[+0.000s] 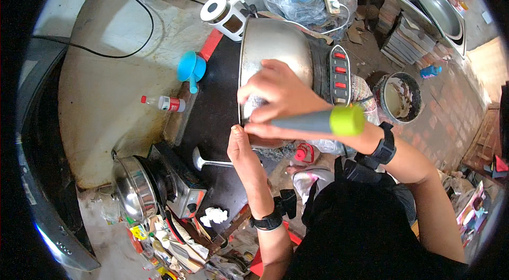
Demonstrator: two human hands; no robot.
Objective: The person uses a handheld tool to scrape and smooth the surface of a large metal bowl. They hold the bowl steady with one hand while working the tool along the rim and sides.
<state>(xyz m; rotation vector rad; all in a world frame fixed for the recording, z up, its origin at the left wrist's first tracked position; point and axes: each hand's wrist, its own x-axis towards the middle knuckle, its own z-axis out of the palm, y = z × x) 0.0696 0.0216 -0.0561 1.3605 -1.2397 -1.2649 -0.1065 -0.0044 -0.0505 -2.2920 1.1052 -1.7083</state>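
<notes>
A large stainless steel pot (281,33) leans on its side over the dark tabletop, with its rim at the left. My right hand (283,92) is closed around a scrubbing brush (302,122) with a grey handle and a lime-green end. The brush's grey, wiry scouring head shows under my fingers, against the pot's metal. My left hand (242,147) grips the pot's rim at its near side, thumb up; its other fingers are mostly hidden. Just left of that wrist a white ladle (209,162) lies on the table.
A blue dipper (191,67), a plastic bottle (164,103) and a white-lidded jug (225,15) stand left of and behind the pot. At right are a power strip (340,74) and a bucket (415,101). A lidded pan (132,184) sits on a stove (186,195) at lower left.
</notes>
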